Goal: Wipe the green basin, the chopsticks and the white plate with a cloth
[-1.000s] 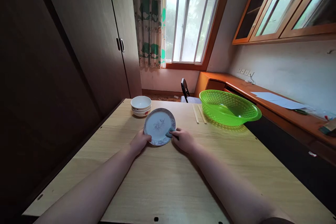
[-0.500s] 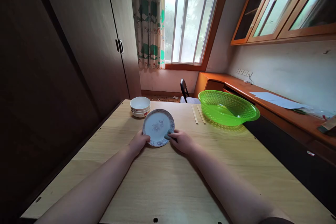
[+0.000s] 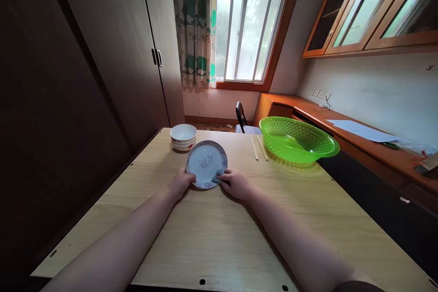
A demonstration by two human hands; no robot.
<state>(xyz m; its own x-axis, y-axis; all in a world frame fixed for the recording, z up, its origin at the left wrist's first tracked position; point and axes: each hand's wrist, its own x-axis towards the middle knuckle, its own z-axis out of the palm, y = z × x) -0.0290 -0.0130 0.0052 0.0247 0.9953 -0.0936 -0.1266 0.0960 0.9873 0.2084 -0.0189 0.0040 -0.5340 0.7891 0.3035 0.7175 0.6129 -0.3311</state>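
One plate (image 3: 206, 160) stays gripped by the left fingers (image 3: 192, 178) while the cloth (image 3: 217, 176) the right fingers (image 3: 226, 176) pinch has edged lower

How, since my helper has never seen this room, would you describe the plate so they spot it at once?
Find the pale table. Over its far half the left hand holds the plate, with the right hand at its edge. Unlike the bowls and the green basin, it is flat with a patterned rim and floral centre.

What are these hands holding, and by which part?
The left hand holds a plate by its lower left rim; the right hand holds a bluish cloth or sponge, by its right end, against the plate.
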